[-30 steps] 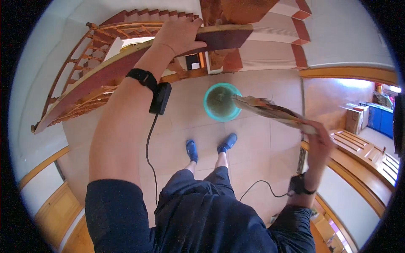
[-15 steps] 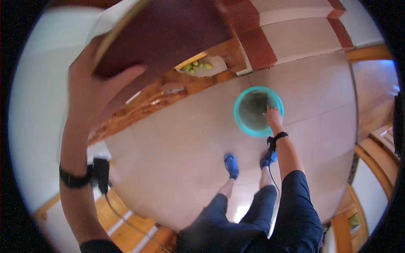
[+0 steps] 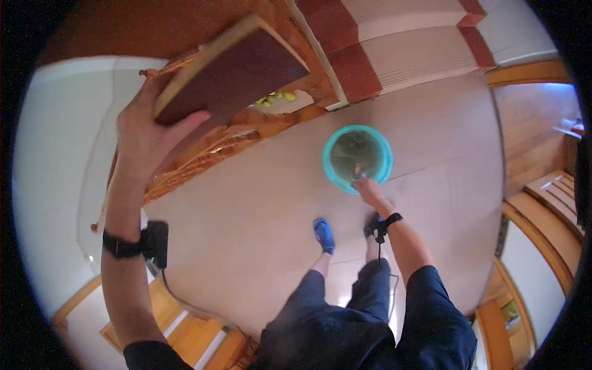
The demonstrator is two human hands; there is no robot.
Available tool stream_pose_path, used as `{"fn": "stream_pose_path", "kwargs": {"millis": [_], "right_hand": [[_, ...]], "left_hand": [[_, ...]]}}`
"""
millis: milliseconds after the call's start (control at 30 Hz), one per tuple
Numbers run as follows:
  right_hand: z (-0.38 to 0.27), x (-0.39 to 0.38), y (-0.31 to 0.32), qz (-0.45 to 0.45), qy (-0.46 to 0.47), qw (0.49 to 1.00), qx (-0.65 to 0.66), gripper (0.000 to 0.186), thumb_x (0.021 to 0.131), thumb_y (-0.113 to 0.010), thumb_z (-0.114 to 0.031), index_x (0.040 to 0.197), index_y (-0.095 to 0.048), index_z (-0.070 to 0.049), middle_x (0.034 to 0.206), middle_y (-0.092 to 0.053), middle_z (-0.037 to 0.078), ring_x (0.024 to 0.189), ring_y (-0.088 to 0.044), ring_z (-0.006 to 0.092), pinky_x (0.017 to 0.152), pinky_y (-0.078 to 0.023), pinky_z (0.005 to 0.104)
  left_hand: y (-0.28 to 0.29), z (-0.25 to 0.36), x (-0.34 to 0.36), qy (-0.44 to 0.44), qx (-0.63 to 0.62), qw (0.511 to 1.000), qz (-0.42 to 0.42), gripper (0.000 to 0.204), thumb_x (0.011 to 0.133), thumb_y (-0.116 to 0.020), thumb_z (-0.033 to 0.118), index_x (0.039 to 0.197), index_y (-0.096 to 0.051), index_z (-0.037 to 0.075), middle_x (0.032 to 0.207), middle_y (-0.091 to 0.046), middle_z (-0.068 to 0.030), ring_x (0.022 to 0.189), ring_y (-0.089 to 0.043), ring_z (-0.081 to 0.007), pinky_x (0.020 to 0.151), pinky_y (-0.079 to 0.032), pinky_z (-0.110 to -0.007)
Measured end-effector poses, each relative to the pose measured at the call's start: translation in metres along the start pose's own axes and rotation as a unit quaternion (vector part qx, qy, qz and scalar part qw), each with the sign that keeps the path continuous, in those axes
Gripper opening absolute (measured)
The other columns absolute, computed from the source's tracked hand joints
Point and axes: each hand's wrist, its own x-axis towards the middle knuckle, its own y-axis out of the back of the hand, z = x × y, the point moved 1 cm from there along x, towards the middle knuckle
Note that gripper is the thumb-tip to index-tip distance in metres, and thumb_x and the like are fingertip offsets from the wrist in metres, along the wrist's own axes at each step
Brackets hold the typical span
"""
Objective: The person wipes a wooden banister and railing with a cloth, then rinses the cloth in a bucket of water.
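My left hand [image 3: 143, 132] is closed on the left end of a thick dark-red board [image 3: 237, 74] with a pale wooden edge. The thumb lies across its dark face, and the other fingers are hidden behind it. The board is held up and tilted at the upper left. Lower down, a round turquoise basin [image 3: 387, 148] of murky water stands on the floor. My right hand [image 3: 369, 190] reaches over its near rim, with the fingers bunched at the water. Whatever these fingers hold is too blurred to make out.
Carved wooden furniture [image 3: 216, 148] with green fruit [image 3: 276, 97] on it stands behind the board. Red-edged pale steps [image 3: 419, 55] rise beyond the basin. My feet in blue slippers [image 3: 323, 236] are on the tiled floor [image 3: 259, 203]. Wooden chairs [image 3: 191, 333] stand at the lower left.
The board has dropped lower and away from the view, showing more of its outline. My right hand has moved to the basin's near side. The whole view has shifted slightly.
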Motion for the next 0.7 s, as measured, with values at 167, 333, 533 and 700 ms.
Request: {"fn": "stream_pose_path", "kwargs": {"millis": [167, 333, 533, 700], "right_hand": [[-0.171, -0.107, 0.142, 0.027, -0.063, 0.993, 0.094, 0.027, 0.089, -0.055, -0.028, 0.093, -0.06, -0.001, 0.078, -0.063, 0.022, 0.075, -0.062, 0.0385, 0.068, -0.049, 0.0444], [-0.246, -0.19, 0.209, 0.039, -0.045, 0.971, 0.231, 0.024, 0.092, -0.053, -0.023, 0.094, -0.058, 0.0, 0.084, -0.064, 0.012, 0.078, -0.063, 0.0196, 0.063, -0.052, 0.0322], [-0.351, -0.295, 0.273, 0.168, 0.082, 0.924, 0.334, 0.015, 0.094, -0.049, -0.013, 0.094, -0.057, 0.0, 0.092, -0.062, 0.007, 0.082, -0.06, 0.0123, 0.063, -0.055, 0.0276], [-0.454, -0.378, 0.317, 0.292, 0.114, 0.921, 0.232, 0.021, 0.095, -0.048, -0.016, 0.096, -0.059, 0.002, 0.09, -0.064, 0.008, 0.076, -0.063, 0.0148, 0.063, -0.055, 0.0287]], "left_hand": [[0.011, -0.009, -0.004, -0.002, 0.158, 0.987, -0.023, 0.065, 0.07, -0.07, 0.052, 0.115, -0.055, 0.008, 0.096, -0.065, -0.0152, 0.087, -0.065, -0.0305, 0.075, -0.053, -0.04], [0.003, 0.001, 0.007, 0.004, 0.145, 0.987, -0.063, 0.078, 0.07, -0.065, 0.062, 0.12, -0.05, 0.003, 0.097, -0.063, -0.0201, 0.087, -0.063, -0.0358, 0.074, -0.052, -0.045], [0.007, 0.007, -0.008, -0.04, 0.124, 0.991, -0.017, 0.076, 0.075, -0.065, 0.054, 0.128, -0.042, 0.004, 0.118, -0.054, -0.0198, 0.11, -0.054, -0.0332, 0.087, -0.047, -0.047], [-0.016, 0.039, -0.057, -0.101, 0.04, 0.969, 0.221, 0.076, 0.073, -0.072, 0.027, 0.135, -0.033, 0.006, 0.137, -0.034, -0.0194, 0.128, -0.033, -0.0358, 0.105, -0.028, -0.051]]}}
